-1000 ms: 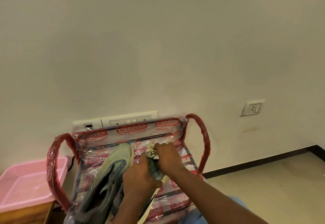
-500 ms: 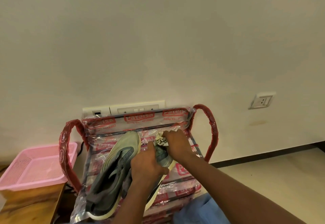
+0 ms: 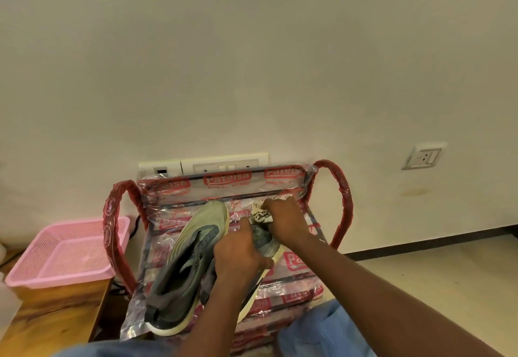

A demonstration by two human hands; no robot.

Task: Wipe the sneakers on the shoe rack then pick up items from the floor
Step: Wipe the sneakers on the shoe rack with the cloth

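We are wiping: our left hand point(image 3: 241, 254) grips one sneaker point(image 3: 263, 238), our right hand point(image 3: 286, 223) bunches the cloth point(image 3: 260, 214) against its toe. Next, probably, the other sneaker point(image 3: 190, 247), left of both hands.

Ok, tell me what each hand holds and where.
Left hand: the right-hand sneaker, grip across its upper, mid-shoe. Right hand: a crumpled cloth, bunched in its grip at that sneaker's toe.

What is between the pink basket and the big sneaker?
The red loop at the side of the shoe rack stands between the pink basket and the grey-green sneaker. The head view shows it.
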